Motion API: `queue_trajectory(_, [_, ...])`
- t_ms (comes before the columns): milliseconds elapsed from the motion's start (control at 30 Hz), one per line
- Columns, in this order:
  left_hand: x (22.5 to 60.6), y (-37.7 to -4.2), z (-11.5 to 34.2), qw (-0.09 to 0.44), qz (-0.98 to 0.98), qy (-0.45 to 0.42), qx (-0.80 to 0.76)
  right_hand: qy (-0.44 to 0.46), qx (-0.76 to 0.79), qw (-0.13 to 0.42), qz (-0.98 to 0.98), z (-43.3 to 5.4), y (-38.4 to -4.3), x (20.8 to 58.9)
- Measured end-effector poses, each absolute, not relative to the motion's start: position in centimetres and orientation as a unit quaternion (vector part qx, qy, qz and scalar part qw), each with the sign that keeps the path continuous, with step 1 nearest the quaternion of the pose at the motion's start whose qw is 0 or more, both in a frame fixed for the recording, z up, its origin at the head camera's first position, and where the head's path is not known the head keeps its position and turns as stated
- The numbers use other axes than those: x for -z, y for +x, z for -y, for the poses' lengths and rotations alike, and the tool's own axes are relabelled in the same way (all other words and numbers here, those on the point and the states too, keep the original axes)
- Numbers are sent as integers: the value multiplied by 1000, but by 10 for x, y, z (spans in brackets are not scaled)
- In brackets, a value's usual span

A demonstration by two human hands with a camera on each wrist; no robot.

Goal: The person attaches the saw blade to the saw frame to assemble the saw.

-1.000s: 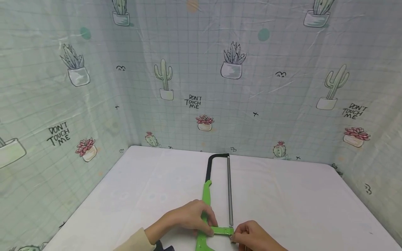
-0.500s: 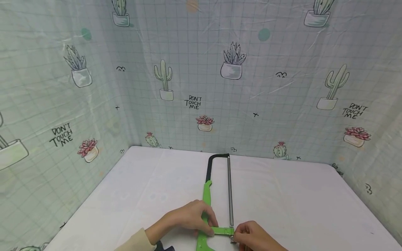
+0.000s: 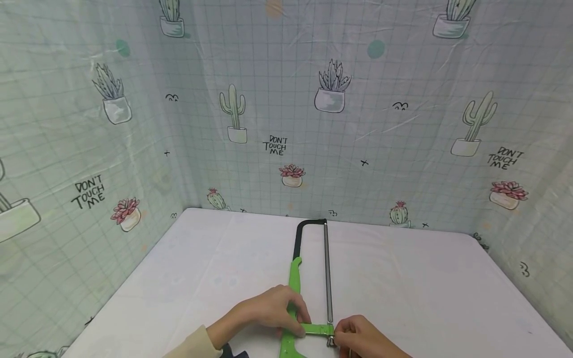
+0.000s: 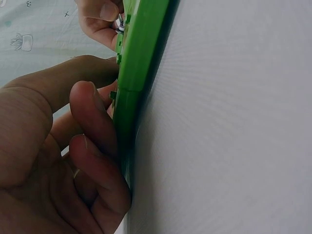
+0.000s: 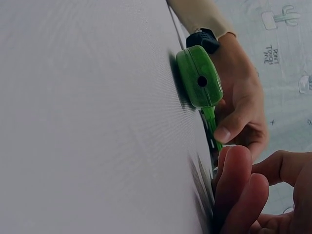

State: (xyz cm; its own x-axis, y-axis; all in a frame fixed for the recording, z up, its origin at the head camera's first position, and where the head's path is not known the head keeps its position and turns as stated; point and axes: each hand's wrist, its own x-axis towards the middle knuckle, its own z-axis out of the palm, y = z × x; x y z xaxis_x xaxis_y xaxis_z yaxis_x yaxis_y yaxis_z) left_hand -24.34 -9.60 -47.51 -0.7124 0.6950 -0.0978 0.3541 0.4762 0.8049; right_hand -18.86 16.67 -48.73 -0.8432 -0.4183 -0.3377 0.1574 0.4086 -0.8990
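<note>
A hacksaw with a green body [image 3: 294, 276], a black bent front frame [image 3: 297, 243] and a grey blade [image 3: 328, 273] lies flat on the white table. My left hand [image 3: 278, 306] grips the green frame near its short crosspiece [image 3: 317, 329], thumb and fingers on both sides. At the blade's near end, my right hand [image 3: 364, 337] has its thumb and fingertips at the small metal wing nut [image 3: 331, 341]. In the left wrist view the right fingers [image 4: 100, 22] pinch about that nut. The green handle end [image 5: 200, 78] shows in the right wrist view, below the left hand.
A dark strapped device [image 3: 234, 352] sits at the left wrist, beside the cream sleeve [image 3: 194, 343]. Grey sheeting printed with cacti [image 3: 331, 149] stands behind and on both sides of the table [image 3: 425, 288].
The wing nut has turned slightly under the right fingertips, which shift only a little. My left hand and the hacksaw stay in place.
</note>
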Motion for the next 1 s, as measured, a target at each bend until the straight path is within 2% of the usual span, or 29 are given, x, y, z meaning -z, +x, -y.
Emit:
queue_trajectory(500, [477, -243, 95, 213, -833, 310, -407, -102, 560, 295, -767, -170, -189, 484])
queue_trajectory(1000, [476, -241, 95, 207, -833, 311, -408, -123, 547, 276, -780, -172, -191, 488])
